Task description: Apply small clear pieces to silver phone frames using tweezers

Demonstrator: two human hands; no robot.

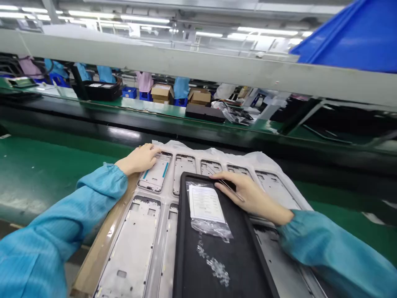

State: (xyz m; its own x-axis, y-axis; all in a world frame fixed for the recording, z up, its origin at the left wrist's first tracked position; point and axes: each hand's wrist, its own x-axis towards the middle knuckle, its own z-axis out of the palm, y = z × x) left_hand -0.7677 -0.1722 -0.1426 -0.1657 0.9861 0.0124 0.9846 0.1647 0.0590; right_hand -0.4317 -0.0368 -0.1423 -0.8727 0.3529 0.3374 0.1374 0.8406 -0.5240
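Note:
My left hand (141,159) rests on the top edge of a silver phone frame (154,175) with blue strips, fingers curled over it. That frame lies in a moulded tray (145,231) holding several such metal frames. My right hand (248,194) lies on the upper right edge of a black flat tray (248,265) laid over the frames, and it pinches thin metal tweezers (229,188). On the black tray lie a clear bag with a white label (206,207) and a scatter of tiny clear parts (215,265). Both arms wear blue sleeves.
A green conveyor belt (46,165) runs left to right under the trays. Beyond a black rail (124,120) are cardboard boxes (162,93), black trays (204,111) and people in blue and pink coats. A blue bin (356,37) sits on a grey shelf (186,62) overhead.

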